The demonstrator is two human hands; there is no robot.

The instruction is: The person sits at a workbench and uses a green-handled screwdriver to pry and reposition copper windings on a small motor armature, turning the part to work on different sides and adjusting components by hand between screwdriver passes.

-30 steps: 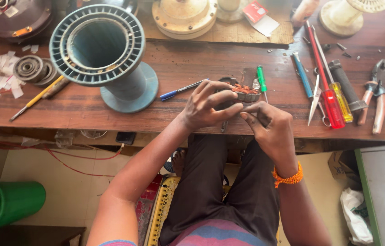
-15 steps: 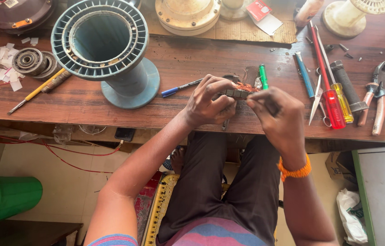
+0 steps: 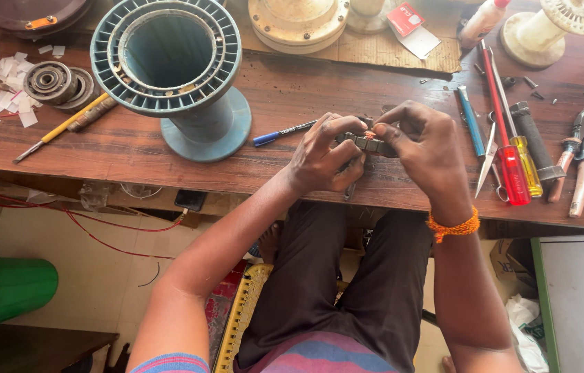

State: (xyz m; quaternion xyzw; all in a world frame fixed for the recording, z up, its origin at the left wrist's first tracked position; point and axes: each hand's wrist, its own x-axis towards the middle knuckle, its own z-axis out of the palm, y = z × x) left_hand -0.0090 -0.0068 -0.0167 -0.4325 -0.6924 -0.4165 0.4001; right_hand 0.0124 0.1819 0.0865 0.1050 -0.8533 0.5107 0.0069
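Both hands meet over the front part of a brown wooden workbench (image 3: 133, 148). My left hand (image 3: 324, 155) and my right hand (image 3: 424, 148) pinch the two ends of a small grey metal part with a bit of orange wire (image 3: 368, 143). The fingers hide most of that part. A blue pen (image 3: 283, 132) lies just left of my left hand. An orange thread band circles my right wrist.
A large blue-green ribbed housing (image 3: 171, 65) stands on the bench at left, with bearings (image 3: 53, 81), paper scraps and a yellow screwdriver (image 3: 64, 128) beside it. Red and yellow screwdrivers (image 3: 509, 155), scissors and pliers (image 3: 578, 159) lie at right. A green drum (image 3: 2, 287) stands on the floor.
Both hands have stayed on the small part and moved slightly up onto the bench. The green-handled tool beside the hands earlier is hidden now.
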